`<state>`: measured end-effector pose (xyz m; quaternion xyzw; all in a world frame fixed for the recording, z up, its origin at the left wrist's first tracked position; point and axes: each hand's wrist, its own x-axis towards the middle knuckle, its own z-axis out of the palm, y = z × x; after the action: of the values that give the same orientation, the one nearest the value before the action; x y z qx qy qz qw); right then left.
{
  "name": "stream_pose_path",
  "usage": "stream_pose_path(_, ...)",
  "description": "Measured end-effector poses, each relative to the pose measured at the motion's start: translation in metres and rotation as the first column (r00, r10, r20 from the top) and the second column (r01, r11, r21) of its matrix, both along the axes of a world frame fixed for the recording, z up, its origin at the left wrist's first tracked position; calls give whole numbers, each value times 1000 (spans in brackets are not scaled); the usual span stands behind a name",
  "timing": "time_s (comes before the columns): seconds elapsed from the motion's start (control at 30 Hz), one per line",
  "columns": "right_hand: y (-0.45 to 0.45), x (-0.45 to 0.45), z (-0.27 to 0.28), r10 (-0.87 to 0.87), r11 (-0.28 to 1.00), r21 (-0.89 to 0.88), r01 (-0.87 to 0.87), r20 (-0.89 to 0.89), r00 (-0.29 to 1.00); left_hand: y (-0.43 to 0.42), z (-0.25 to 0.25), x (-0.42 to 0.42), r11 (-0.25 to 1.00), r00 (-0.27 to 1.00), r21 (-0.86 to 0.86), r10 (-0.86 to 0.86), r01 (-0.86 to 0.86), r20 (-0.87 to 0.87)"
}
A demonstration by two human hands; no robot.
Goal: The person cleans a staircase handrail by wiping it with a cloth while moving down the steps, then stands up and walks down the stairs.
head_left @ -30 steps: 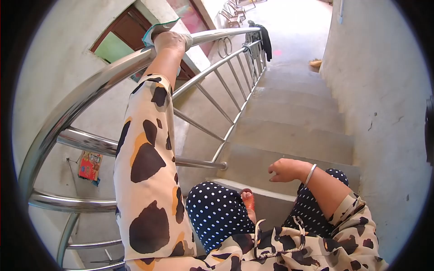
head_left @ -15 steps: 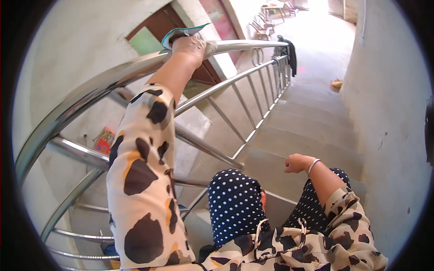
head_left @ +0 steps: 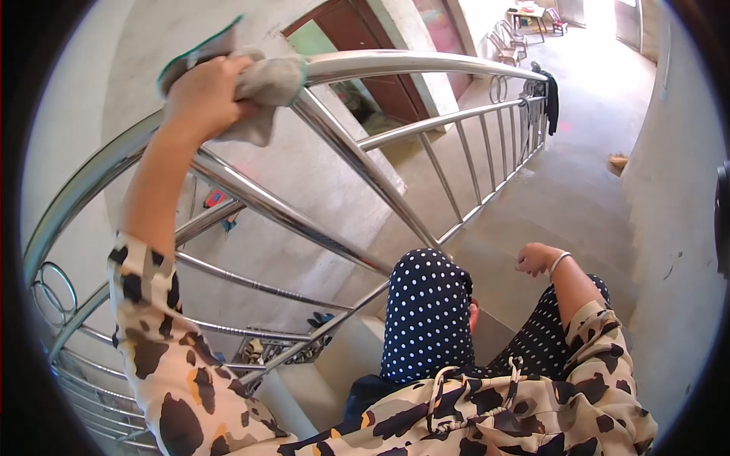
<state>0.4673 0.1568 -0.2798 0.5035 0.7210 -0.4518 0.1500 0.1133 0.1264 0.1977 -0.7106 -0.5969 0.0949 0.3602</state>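
Note:
My left hand [head_left: 204, 99] is closed around a grey cleaning cloth [head_left: 275, 82] with a green edge, bunched over the shiny metal handrail [head_left: 403, 64]. The cloth wraps the rail's top at the upper left, and one corner sticks up behind my fingers. Over my right knee, my right hand [head_left: 535, 258] hangs in the air with its fingers curled in and nothing visible in them. A white bangle [head_left: 560, 263] circles that wrist.
Concrete stairs [head_left: 559, 205] descend between the railing and the right wall [head_left: 677, 228]. A dark cloth [head_left: 551, 102] hangs at the railing's far end. Beyond are small chairs [head_left: 503, 47] and a table [head_left: 528, 15]. Shoes [head_left: 319, 319] lie below, past the bars.
My left hand has slid the cloth along the handrail, back toward me and to the left. The view has shifted left. My right hand keeps its curled pose.

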Motion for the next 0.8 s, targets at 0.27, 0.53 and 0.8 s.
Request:
stream_pose_path(0.27, 8, 0, 5, 8, 1000, 22, -6, -105, 994, -103, 37, -73, 889, 983, 442, -168, 122, 68)
stream_pose_path(0.53, 5, -9, 10, 44, 996, 85, -25, -220, 975, -82, 37, -55, 922, 974, 321, 178, -215, 142)
stream_pose_path(0.8, 3, -6, 24, 31, 995, 103, -8, -225, 974, -36, 56, -25, 956, 940, -110, 289, -273, 182)
